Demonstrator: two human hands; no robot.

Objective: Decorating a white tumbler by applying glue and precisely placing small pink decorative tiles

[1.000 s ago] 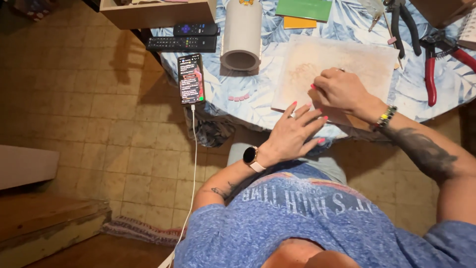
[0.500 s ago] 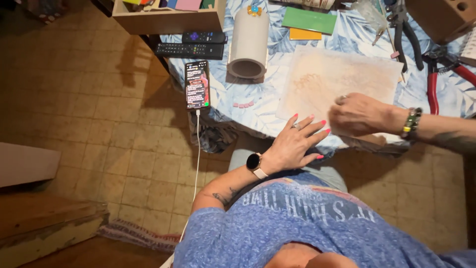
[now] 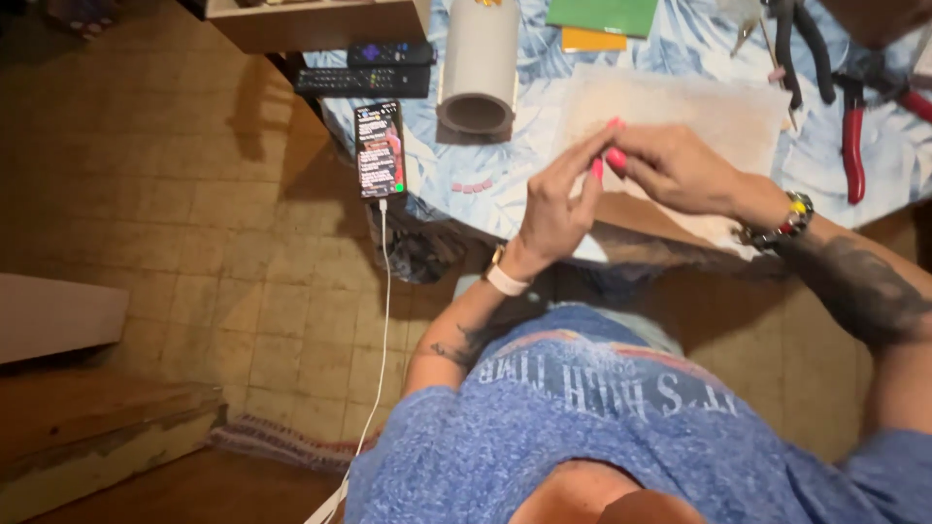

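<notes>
My left hand (image 3: 555, 206) and my right hand (image 3: 677, 171) are raised together over the near edge of the table (image 3: 505, 175), which has a blue leaf-print cloth. Their fingertips meet, pink nails touching. Whether something small is pinched between them is too small to tell. A watch with a pale strap is on my left wrist, and a beaded bracelet is on my right. Just beyond the hands lies a beige rectangular sheet (image 3: 680, 102). A few small pink pieces (image 3: 471, 186) lie on the cloth to the left of my left hand.
A grey tube (image 3: 478, 68) lies on the table, with a phone (image 3: 379, 150) on a white cable at the left edge and two remotes (image 3: 364, 81) behind it. Red-handled pliers (image 3: 852, 146) and black pliers (image 3: 806, 49) lie at the right. A wooden box (image 3: 320, 21) sits at the back left.
My left hand has lifted off the table edge and risen to meet my right hand. The right hand has moved left, so the fingertips now touch.
</notes>
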